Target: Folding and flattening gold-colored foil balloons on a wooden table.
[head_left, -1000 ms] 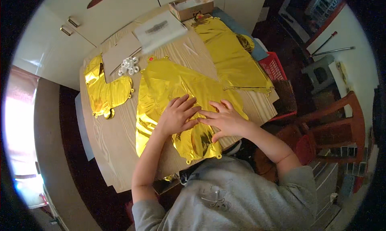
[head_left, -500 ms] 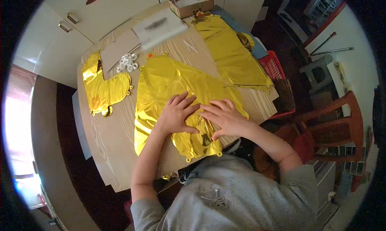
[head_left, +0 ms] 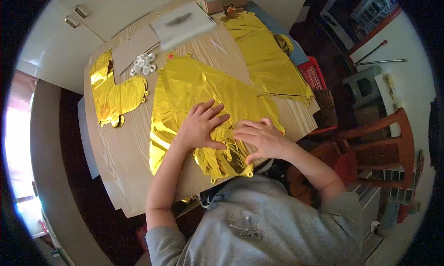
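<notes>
A flat gold foil balloon (head_left: 182, 88) lies across the middle of the table, its near end crumpled and reaching the table's front edge. My left hand (head_left: 198, 128) rests on the foil, palm down and fingers spread, so it is open. Just to its right, my right hand (head_left: 266, 140) also presses on the balloon's creased near part. Its fingers are slightly bent, with the thumb well apart from them; no grip on the foil shows. Small tabs line the balloon's near end, and a red spot marks its far corner.
Another flat gold balloon (head_left: 115, 95) lies at the left, and more gold foil (head_left: 268, 58) at the far right. Beyond are white rolls of ribbon or tape (head_left: 144, 63), a clear plastic bag (head_left: 182, 27) and a cardboard box (head_left: 223, 2). A red basket (head_left: 313, 74) and wooden chair (head_left: 379, 148) stand right.
The right hand has shifted slightly right, and its fingers bend more. The left hand stays spread on the foil. The whole view has tilted a little.
</notes>
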The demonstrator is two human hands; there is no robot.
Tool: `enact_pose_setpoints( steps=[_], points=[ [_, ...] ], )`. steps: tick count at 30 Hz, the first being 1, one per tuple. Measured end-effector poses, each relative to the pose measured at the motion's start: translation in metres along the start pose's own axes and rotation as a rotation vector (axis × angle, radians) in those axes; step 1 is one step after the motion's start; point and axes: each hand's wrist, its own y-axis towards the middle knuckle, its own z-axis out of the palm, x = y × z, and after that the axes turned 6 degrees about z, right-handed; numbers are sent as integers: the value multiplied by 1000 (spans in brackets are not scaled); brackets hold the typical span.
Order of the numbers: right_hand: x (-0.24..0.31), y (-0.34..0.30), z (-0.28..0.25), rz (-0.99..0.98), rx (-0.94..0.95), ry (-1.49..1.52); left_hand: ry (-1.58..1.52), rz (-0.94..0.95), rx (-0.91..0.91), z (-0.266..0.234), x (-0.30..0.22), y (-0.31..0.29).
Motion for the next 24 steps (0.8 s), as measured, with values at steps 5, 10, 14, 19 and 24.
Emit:
enact_pose_setpoints(
  steps=[5,10,14,19,24],
  points=[
    [-2,-6,0,22,92,-37,4,-2,-5,-1,0,0],
    [-2,-9,0,29,115,-77,8,2,-4,1,0,0],
    [2,-10,-2,34,118,-105,5,-6,-4,0,-1,0],
    [1,-9,-2,29,137,-104,6,0,-12,2,1,-1],
    [1,-3,-11,-3,72,-111,10,-7,9,-1,0,-1]
  ],
)
